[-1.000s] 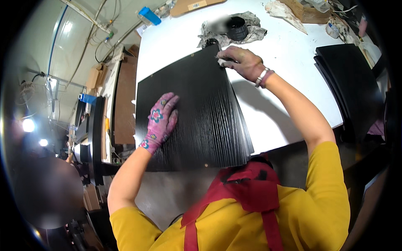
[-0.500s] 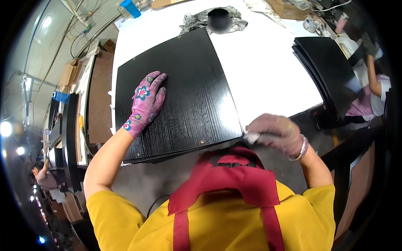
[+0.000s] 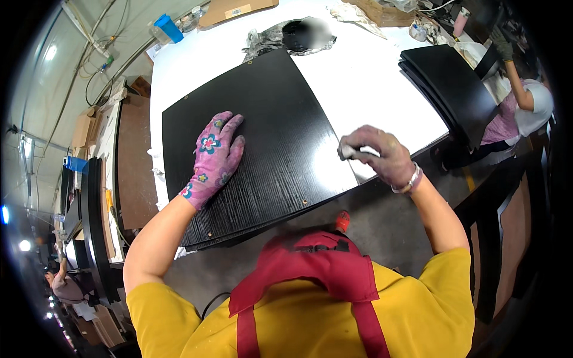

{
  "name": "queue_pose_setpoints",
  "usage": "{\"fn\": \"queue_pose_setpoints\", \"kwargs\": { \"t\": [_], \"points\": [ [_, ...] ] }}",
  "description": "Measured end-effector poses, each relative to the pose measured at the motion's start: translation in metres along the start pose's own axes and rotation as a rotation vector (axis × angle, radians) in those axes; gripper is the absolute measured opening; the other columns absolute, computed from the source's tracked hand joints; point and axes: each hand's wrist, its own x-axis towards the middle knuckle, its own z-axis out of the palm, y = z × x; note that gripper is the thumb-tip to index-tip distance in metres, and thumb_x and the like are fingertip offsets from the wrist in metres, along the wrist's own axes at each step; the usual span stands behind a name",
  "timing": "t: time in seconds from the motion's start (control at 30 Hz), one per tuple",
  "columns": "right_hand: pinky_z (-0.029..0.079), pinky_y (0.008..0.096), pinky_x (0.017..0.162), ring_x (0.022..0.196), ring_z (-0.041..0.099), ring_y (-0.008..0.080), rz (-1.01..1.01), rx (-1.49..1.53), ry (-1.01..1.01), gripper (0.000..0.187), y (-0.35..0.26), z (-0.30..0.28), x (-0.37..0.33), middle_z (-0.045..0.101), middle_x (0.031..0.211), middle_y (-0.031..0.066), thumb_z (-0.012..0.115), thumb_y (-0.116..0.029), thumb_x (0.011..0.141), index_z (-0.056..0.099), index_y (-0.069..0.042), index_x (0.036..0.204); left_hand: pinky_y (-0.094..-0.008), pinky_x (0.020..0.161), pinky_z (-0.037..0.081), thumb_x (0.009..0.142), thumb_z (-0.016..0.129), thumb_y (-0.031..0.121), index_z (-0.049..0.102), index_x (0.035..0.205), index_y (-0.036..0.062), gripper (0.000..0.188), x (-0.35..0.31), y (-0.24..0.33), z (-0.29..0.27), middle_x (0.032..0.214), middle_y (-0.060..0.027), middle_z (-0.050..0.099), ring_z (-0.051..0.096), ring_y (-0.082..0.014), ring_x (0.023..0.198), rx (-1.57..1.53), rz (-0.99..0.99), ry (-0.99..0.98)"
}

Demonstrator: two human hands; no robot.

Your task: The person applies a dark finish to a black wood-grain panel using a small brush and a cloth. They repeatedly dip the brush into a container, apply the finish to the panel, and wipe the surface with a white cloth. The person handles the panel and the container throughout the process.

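A black wood-grain panel (image 3: 268, 137) lies on top of a stack of similar panels at the near side of a white table (image 3: 352, 65). My left hand (image 3: 218, 146), in a pink flowered glove, rests flat on the panel's left half with its fingers stretched out. At the panel's right edge is my right hand (image 3: 382, 152), in a dull pinkish glove. Its fingers pinch a small whitish-grey wad (image 3: 348, 151), perhaps a piece of cloth, against that edge. Much of the wad is hidden by the fingers.
Another stack of black panels (image 3: 450, 83) sits at the table's right, beside a co-worker (image 3: 519, 107). Crumpled plastic around a dark round container (image 3: 295, 36) lies beyond my panel. At the far left corner stands a blue cup (image 3: 169, 28). Cardboard (image 3: 239, 12) lies at the back.
My right hand has moved from the panel's near right corner farther up along its right edge, with the wad. My left hand stays flat on the panel. The whole view has shifted slightly.
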Motion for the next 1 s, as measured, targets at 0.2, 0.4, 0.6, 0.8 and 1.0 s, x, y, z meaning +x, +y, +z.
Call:
{"fn": "queue_pose_setpoints", "kwargs": {
  "t": [0.2,0.4,0.6,0.8,1.0],
  "points": [
    [0.052,0.0331,0.08,0.088,0.065,0.0232,0.02,-0.008,0.021,0.022,0.002,-0.004,0.019,0.066,0.099,0.007,0.066,-0.007,0.087,0.067,-0.007,0.109,-0.0422,0.109,0.036,0.09,0.056,0.015,0.054,0.131,0.004,0.042,0.004,0.004,-0.005,0.136,-0.0177,0.05,0.047,-0.0346,0.128,0.001,-0.012,-0.027],
    [0.053,0.0318,0.078,0.089,0.067,0.022,0.037,0.009,-0.057,0.019,-0.017,-0.01,-0.015,0.068,0.097,0.0069,0.07,-0.008,0.084,0.069,-0.007,0.104,-0.0424,0.109,0.036,0.09,0.056,0.014,0.054,0.131,0.0038,0.042,0.006,0.006,-0.006,0.136,-0.018,0.05,0.047,-0.0351,0.128,-0.002,-0.009,-0.032],
    [0.053,0.0303,0.082,0.09,0.067,0.018,0.168,0.313,-0.13,0.022,-0.022,-0.037,-0.013,0.069,0.1,0.0087,0.07,-0.007,0.085,0.07,-0.003,0.107,-0.0422,0.108,0.037,0.09,0.055,0.014,0.055,0.13,0.0034,0.042,0.003,0.004,-0.003,0.135,-0.0183,0.051,0.048,-0.0358,0.126,-0.003,-0.022,-0.03],
    [0.051,0.0296,0.078,0.089,0.062,0.0192,0.07,0.049,-0.095,0.034,-0.002,-0.016,0.023,0.063,0.101,0.0085,0.066,0.001,0.081,0.067,-0.004,0.115,-0.0426,0.108,0.037,0.09,0.055,0.015,0.055,0.13,0.0031,0.042,0.005,0.002,-0.002,0.135,-0.0187,0.051,0.048,-0.0361,0.126,-0.021,0.003,-0.027],
    [0.051,0.0335,0.079,0.087,0.064,0.0237,-0.013,0.005,-0.017,0.028,-0.009,-0.009,0.008,0.065,0.099,0.0077,0.068,-0.008,0.083,0.067,-0.008,0.111,-0.0424,0.107,0.038,0.09,0.056,0.017,0.055,0.13,0.0044,0.042,0.006,0.004,-0.002,0.134,-0.018,0.052,0.049,-0.0355,0.125,-0.012,-0.005,-0.018]
  ]
}}
